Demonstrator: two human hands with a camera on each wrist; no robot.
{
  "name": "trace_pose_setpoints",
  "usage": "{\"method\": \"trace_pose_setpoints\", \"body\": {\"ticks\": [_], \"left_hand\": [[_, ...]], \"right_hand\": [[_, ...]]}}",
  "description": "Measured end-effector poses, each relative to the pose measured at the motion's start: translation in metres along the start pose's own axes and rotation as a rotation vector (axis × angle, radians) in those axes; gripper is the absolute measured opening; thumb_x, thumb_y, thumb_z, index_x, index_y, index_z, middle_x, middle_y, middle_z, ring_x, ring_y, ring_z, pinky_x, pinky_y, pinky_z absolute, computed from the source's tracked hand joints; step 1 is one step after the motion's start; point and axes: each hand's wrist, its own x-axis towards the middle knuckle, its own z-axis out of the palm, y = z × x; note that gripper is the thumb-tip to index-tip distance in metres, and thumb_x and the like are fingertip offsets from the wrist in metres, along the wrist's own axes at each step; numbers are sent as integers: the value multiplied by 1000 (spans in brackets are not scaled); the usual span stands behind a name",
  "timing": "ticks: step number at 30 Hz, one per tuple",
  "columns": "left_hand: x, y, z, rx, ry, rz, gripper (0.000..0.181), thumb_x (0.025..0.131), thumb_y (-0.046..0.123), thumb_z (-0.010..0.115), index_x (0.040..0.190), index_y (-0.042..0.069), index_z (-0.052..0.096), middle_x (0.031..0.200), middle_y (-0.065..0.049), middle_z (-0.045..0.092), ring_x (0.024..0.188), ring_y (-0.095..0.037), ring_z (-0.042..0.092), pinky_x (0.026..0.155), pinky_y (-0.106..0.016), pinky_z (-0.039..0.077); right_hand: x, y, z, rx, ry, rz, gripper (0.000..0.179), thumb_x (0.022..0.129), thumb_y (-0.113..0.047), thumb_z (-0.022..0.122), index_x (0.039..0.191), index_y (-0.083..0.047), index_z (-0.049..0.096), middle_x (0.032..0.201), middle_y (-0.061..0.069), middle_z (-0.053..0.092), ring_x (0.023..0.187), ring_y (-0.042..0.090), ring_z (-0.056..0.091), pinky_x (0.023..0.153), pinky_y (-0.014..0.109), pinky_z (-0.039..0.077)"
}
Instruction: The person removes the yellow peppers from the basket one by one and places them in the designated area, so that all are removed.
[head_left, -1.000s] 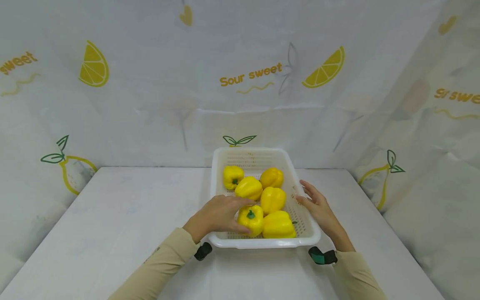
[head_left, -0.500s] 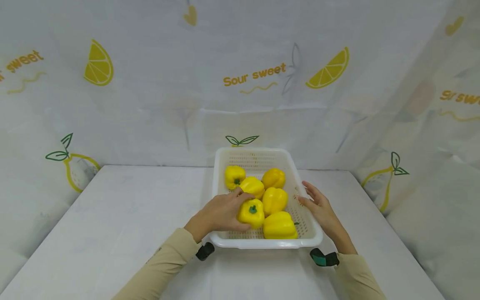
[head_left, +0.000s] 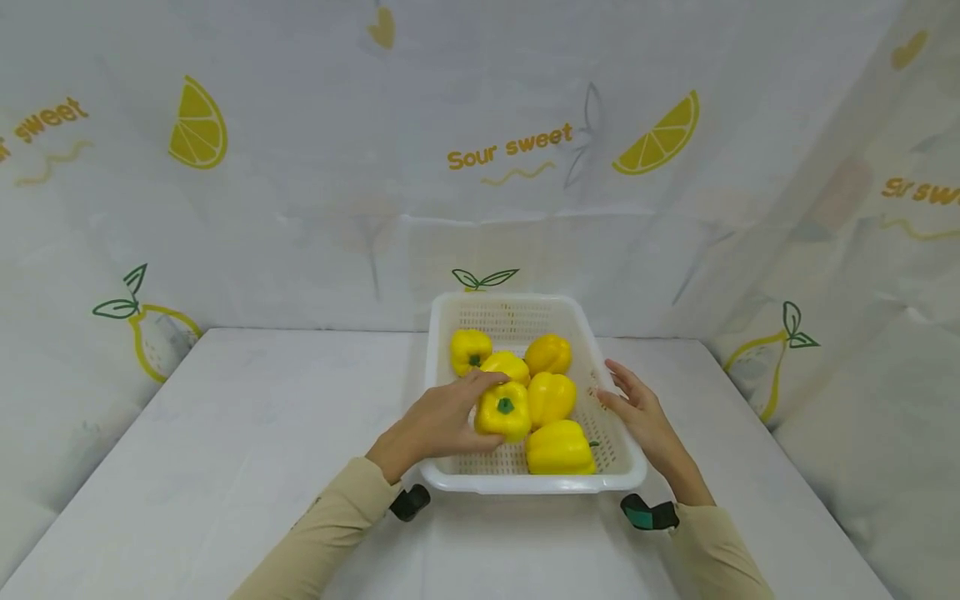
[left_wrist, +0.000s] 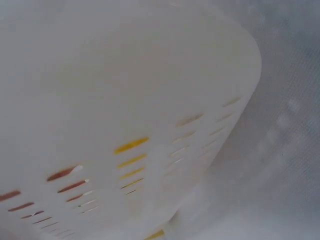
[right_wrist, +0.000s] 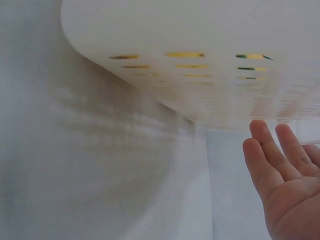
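A white plastic basket point(head_left: 536, 485) with slotted walls stands on the table and holds several yellow bell peppers. My left hand point(head_left: 435, 423) reaches over its left rim and grips a yellow bell pepper point(head_left: 504, 410), green stem toward me, thumb below and fingers above. On the right side, my right hand point(head_left: 643, 417) holds the basket rim, thumb over the edge; in the right wrist view its fingers point(right_wrist: 270, 160) lie fairly straight outside the wall. Beside the gripped pepper are another pepper point(head_left: 552, 400) and a lower one point(head_left: 561, 448). The left wrist view shows only the slotted wall point(left_wrist: 130, 100).
Farther back in the basket lie more yellow peppers point(head_left: 470, 352), one of them at the right point(head_left: 548, 354). The white table point(head_left: 300, 400) extends to both sides. A white printed curtain point(head_left: 315, 208) hangs right behind the basket.
The left hand has taken the front-left pepper upward and away from me, off its spot beside the front-right pepper. The right hand stays at the rim. The head view has shifted slightly.
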Motion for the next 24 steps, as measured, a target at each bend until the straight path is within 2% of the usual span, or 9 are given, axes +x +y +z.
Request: {"method": "trace_pose_setpoints", "body": {"ticks": [4,7,11,14,19,24], "left_hand": [[1,-1,0,-48,55,19,73,80,42,77,142,19,46,131,-5,55,94,-18,62,85,-35,58],[1,-3,0,-62,84,35,74,80,40,78,143,18,46,134,-5,55,102,-19,62,91,-36,57],[1,-3,0,-86,119,57,75,80,37,77,143,14,44,141,-6,53,121,-21,57,104,-40,51],[0,-3,-2,-136,150,56,74,82,34,77,144,12,44,143,-6,52,127,-22,54,107,-41,49],[-2,-4,-3,-240,205,16,73,85,32,77,145,11,42,142,-5,52,118,-20,56,96,-37,54],[-3,-7,-6,-274,243,15,72,85,31,77,145,9,43,138,-5,54,109,-17,57,88,-30,55]], "right_hand": [[1,-1,0,1,5,6,69,103,-27,52,159,-8,14,163,24,18,122,40,58,88,46,58],[1,-1,0,2,6,9,70,103,-28,52,159,-8,14,163,23,18,124,44,56,89,48,57],[0,-1,-1,2,9,15,70,103,-28,52,159,-9,14,163,23,18,124,43,57,89,48,57],[0,-1,0,2,14,18,69,103,-28,52,159,-9,15,162,23,21,123,41,57,89,48,57],[0,-2,1,-4,12,16,69,103,-28,52,159,-9,16,161,24,23,124,42,57,89,46,58],[0,-1,1,-9,12,11,68,104,-26,51,159,-8,16,160,25,24,121,39,59,89,46,58]]}}
